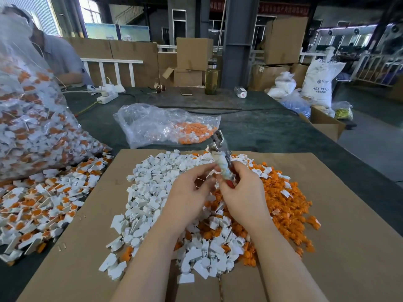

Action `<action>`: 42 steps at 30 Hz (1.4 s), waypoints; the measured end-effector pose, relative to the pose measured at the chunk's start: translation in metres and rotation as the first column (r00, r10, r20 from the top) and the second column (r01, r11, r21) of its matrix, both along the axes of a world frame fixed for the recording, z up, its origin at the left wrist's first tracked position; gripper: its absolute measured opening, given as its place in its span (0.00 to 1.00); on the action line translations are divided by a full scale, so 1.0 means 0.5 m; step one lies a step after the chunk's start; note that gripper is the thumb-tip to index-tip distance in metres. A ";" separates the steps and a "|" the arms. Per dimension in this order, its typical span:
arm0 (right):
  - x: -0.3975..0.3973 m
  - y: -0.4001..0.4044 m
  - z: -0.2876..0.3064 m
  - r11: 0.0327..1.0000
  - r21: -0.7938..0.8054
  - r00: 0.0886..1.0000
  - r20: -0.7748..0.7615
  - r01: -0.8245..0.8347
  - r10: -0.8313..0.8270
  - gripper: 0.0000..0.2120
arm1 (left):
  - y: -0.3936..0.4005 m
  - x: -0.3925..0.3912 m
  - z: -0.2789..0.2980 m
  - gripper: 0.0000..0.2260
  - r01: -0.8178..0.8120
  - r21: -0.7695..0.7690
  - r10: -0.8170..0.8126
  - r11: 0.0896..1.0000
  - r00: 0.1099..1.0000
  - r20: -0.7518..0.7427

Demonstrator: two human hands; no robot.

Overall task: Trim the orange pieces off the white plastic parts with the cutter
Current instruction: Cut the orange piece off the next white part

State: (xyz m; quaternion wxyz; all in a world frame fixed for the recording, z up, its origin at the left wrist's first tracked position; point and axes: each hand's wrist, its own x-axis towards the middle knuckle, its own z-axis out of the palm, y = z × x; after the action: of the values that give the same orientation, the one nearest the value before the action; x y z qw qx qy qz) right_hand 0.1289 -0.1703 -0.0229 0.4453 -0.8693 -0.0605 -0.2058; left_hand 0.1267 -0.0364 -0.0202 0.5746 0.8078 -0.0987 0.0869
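**Trimming over the sorted heap**

Spread across the dark counter (250,131): a brown cardboard sheet (340,225) carrying one broad heap, white trimmed parts (150,192) to the left, loose orange pieces (285,205) to the right. Off the sheet's left edge, an untrimmed pile (37,205) of white parts with orange still attached, spilling from a big clear bag (28,118). Beyond, a smaller bag (161,125) holding mostly orange offcuts.

Above the heap, both hands close together. Right hand (242,192) wrapped round the cutter (222,160), taped handles in the fist, metal head pointing up and away. Left hand (192,188) with fingertips curled toward the handles, apparently pinching something small and white; too blurred to say for certain.

For a clean step, probably best: part steadied by its white body, orange end presented square to the blades, cut flush at the joint, fingertips kept off the cutting line, offcut dropped right, white part left.
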 end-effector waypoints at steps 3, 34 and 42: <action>-0.002 0.000 0.004 0.994 0.112 1.000 0.002 -0.011 0.011 0.08 | 0.002 0.002 0.001 0.16 -0.036 -0.125 0.034 0.991 0.999 -0.020; -0.006 0.008 -0.001 0.985 0.030 0.972 0.156 0.173 -0.175 0.12 | -0.024 -0.004 0.006 0.06 -0.249 -0.269 0.237 0.930 0.968 -0.076; -0.004 0.007 -0.001 0.983 0.033 0.974 0.132 0.183 -0.186 0.14 | -0.024 -0.008 0.000 0.03 -0.240 -0.155 0.250 0.958 0.967 0.054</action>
State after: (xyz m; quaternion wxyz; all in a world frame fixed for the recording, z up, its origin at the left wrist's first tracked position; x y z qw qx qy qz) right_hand 0.1268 -0.1670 -0.0233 0.4279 -0.8508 -0.0074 -0.3050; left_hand 0.1225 -0.0485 -0.0202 0.6133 0.7655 -0.0123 0.1940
